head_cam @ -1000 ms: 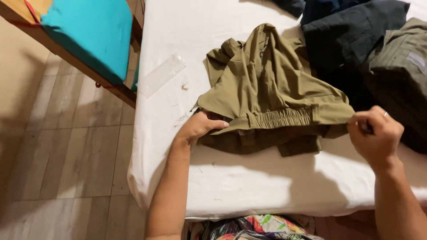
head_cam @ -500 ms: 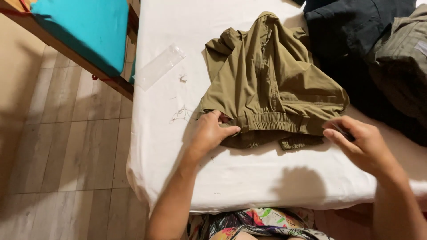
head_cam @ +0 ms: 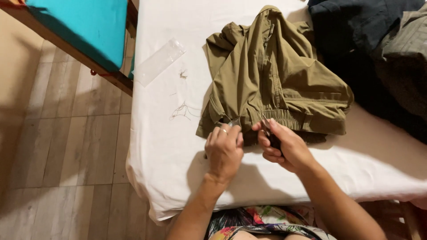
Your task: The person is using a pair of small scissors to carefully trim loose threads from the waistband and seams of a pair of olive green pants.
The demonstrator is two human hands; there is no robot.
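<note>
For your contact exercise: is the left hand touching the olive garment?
Touching. The head view shows the left hand pinching the hem of the olive garment.

Clear plastic sleeve [head_cam: 159, 62] and loose thread scraps [head_cam: 182, 110] on white sheet [head_cam: 178, 160]; dark navy garment [head_cam: 356, 26], grey striped garment [head_cam: 407, 71] top right; teal cushion [head_cam: 82, 26] over wood floor [head_cam: 62, 146].

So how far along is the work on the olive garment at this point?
Done, by the look of it: loose thread clippings lie on the white sheet. In hand: the left hand pinches the hem of the olive garment, while the right hand holds a small dark tool at its elastic band. Left: the dark clothes at the far right lie apart from both hands.
</note>
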